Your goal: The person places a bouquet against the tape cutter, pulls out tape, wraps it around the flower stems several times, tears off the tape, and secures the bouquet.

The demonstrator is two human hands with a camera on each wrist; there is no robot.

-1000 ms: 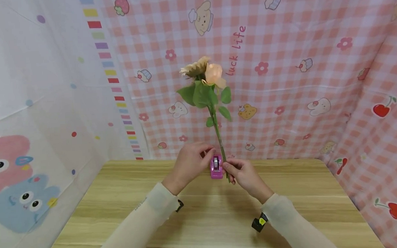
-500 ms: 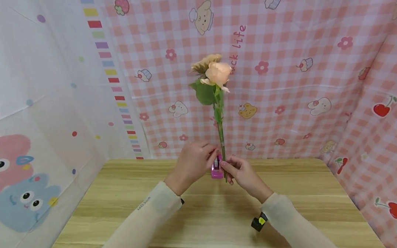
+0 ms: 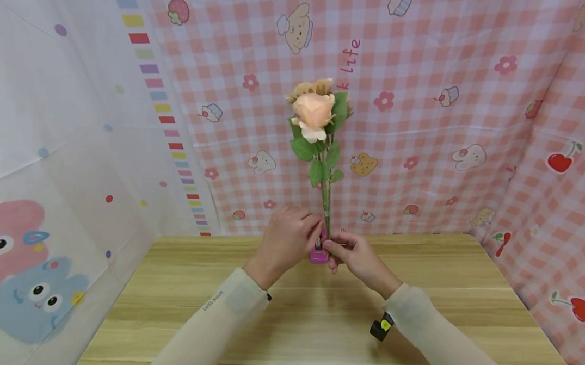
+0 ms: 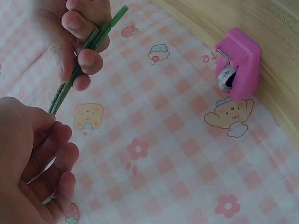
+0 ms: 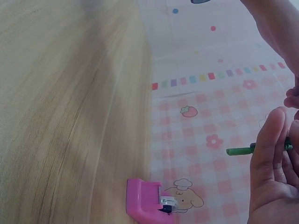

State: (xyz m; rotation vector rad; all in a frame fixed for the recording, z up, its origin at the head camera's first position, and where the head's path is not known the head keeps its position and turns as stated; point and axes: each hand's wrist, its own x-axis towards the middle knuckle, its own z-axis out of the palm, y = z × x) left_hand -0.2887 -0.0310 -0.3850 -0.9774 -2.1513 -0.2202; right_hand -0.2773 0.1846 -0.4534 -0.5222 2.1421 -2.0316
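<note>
A peach rose and a second, yellowish flower behind it stand upright together, with green leaves on their stems. My right hand grips the lower stems between thumb and fingers; in the left wrist view the cut green ends stick out past it. The thumb and forefinger of my left hand pinch at the stems just above the right hand, other fingers curled loosely. Behind the hands, a pink tape dispenser with a tape roll stands on the table, partly covered by the left fingers in the head view.
The wooden table ends at a pink checked cloth hanging behind it. A white dotted cloth hangs on the left. A black wrist camera sits under the right sleeve.
The flowers have turned about their stems and come upright from a left lean, so the rose now faces forward. The left hand has shifted slightly right toward the stems.
</note>
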